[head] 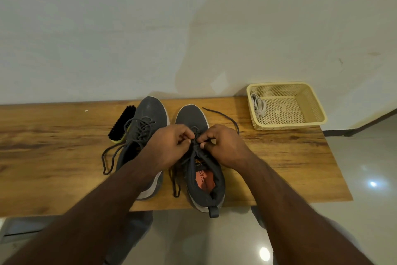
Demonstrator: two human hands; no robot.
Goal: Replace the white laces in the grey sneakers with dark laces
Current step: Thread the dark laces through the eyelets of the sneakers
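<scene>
Spanning the view: one wood-grain surface [279,157] against a white wall [129,28], glossy tile floor [365,168]. Two grey mesh sneakers [150,112], side by side, dark-laced. One cream perforated plastic basket [311,123] holding white laces [258,104]. One black-bristled brush [121,124]. Left hand [169,146] and right hand [223,146] fingers pinched on the right shoe's dark lace [223,115].

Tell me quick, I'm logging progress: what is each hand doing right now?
Left hand: closed, pinching the dark lace at the right sneaker.
Right hand: closed, pinching the same lace over the eyelets.
</scene>
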